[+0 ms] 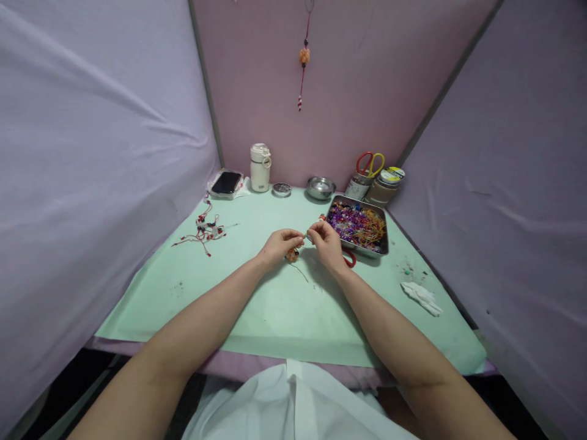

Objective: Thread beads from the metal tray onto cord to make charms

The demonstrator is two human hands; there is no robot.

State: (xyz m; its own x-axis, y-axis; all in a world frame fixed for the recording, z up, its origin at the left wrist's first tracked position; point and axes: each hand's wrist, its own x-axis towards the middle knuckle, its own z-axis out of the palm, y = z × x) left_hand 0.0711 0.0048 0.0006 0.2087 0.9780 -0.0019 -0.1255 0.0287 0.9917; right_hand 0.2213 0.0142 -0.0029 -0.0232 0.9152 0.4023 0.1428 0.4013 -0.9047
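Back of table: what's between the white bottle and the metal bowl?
One small, flat, round item, between bottle and bowl; shows in the head view.

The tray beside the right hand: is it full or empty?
The tray is not empty: purple beads and golden strands spread across it. Whether it is brim-full, I cannot tell.

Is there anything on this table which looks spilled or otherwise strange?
Yes. Small loose bits lie scattered at the right, outside the metal tray that holds the beads, beside a crumpled white cloth, perhaps a glove. At the left, dark smudges stain the pale green cover.
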